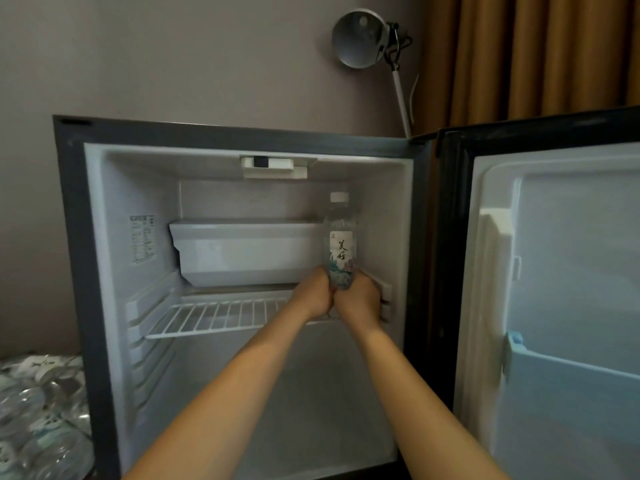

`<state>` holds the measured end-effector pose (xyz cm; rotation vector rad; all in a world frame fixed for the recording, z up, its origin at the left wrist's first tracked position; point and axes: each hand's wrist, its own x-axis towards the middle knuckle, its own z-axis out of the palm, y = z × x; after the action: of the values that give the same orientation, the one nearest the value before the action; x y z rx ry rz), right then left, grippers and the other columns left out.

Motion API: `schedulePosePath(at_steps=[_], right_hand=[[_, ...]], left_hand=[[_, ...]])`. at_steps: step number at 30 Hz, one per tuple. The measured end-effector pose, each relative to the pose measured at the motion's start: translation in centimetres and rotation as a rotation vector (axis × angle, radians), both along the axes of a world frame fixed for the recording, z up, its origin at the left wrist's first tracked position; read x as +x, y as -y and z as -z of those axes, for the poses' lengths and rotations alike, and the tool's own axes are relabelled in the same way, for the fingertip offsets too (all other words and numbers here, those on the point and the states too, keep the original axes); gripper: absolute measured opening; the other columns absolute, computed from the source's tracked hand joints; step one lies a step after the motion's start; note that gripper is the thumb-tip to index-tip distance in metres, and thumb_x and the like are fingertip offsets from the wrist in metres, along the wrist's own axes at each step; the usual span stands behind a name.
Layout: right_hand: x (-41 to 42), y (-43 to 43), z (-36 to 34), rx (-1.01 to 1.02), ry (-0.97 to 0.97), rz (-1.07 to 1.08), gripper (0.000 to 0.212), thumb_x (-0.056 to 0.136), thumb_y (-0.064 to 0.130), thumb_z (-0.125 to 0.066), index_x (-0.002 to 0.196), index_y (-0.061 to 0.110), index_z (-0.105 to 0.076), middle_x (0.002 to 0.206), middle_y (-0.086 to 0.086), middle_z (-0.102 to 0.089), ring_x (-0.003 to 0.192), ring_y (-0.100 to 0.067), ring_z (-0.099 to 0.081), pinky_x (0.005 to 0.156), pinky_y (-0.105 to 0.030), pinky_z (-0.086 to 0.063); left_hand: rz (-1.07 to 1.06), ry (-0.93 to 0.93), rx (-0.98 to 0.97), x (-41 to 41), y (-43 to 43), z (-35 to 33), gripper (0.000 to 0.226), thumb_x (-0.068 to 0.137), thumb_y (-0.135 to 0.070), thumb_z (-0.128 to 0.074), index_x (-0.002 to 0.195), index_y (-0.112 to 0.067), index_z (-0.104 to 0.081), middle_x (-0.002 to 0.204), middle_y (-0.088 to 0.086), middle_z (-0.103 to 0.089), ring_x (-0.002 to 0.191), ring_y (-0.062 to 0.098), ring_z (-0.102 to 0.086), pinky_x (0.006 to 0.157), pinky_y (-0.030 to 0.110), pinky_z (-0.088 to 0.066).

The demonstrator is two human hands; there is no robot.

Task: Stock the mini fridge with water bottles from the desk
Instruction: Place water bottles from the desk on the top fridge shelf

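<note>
Bottle [341, 237] is upright inside the fridge [69, 237], at the right end of the upper space, close to the right inner wall and just in front of the white tray [242, 251] that sits at the back. Both arms reach in from below. The left hand [313, 292] and right hand [358, 299] press together at the knuckles, and their fingers [323, 273] are clamped on the bottle's lower part, one hand on each side. Its white cap [339, 196] and printed label show clearly above the hands. The bottom of the bottle is hidden by the hands, so I cannot tell whether it rests on the wire shelf [214, 317] or hangs just over it. The shelf runs across the fridge at about wrist height, with bare white space under it. The door [554, 271] stands wide open to the right, a pale blue bin [571, 393] low on its inner side. A sticker [142, 239] is on the left inner wall (too small to read). Low at the left, beside the fridge, lies a pack [34, 410] of more bottles in clear wrap. Behind the fridge a round lamp [360, 38] leans on its thin arm against the grey wall [173, 57], next to an ochre curtain [536, 53].
</note>
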<state>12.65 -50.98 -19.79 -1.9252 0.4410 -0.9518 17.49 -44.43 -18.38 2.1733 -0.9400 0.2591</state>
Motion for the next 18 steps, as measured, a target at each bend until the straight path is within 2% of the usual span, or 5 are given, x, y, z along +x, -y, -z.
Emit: schedulePosePath(at_steps=[7,11,16,18], right_hand=[[0.3,0.4,0.0,-0.040,-0.068,-0.003,0.037,0.086,0.008,-0.055,0.123,0.006,-0.057,0.124,-0.017,-0.060,0.115,-0.029,-0.057,0.087,-0.028,-0.045],[0.0,0.1,-0.3,-0.030,-0.085,-0.012,0.037,0.086,0.012,-0.055,0.123,0.009,-0.058,0.124,-0.015,-0.060,0.113,-0.028,-0.058,0.086,-0.027,-0.045],[-0.6,0.1,-0.4,-0.052,-0.105,-0.020,0.032,0.089,0.014,-0.055,0.121,0.007,-0.059,0.122,-0.015,-0.061,0.112,-0.028,-0.058,0.077,-0.022,-0.039],[-0.8,-0.1,-0.3,-0.033,-0.096,-0.039,0.033,0.089,0.017,-0.058,0.120,0.007,-0.060,0.120,-0.015,-0.062,0.110,-0.028,-0.059,0.076,-0.022,-0.039]], left_hand=[[-0.006,-0.024,-0.002,0.5,0.0,0.3,0.031,0.091,-0.005,-0.045,0.120,-0.003,-0.056,0.123,0.020,-0.059,0.115,0.029,-0.056,0.091,0.034,-0.046],[-0.011,-0.052,-0.018,-0.4,-0.4,0.0,0.030,0.094,-0.008,-0.044,0.123,-0.001,-0.051,0.126,0.020,-0.056,0.116,0.030,-0.053,0.088,0.031,-0.042],[-0.019,-0.093,0.000,-0.1,-0.6,0.1,0.032,0.094,-0.009,-0.043,0.124,0.000,-0.049,0.127,0.021,-0.055,0.116,0.031,-0.053,0.095,0.036,-0.044],[-0.012,-0.097,0.043,-0.3,-0.7,0.0,0.040,0.093,-0.010,-0.044,0.132,-0.001,-0.040,0.134,0.019,-0.049,0.123,0.031,-0.048,0.101,0.037,-0.040]])
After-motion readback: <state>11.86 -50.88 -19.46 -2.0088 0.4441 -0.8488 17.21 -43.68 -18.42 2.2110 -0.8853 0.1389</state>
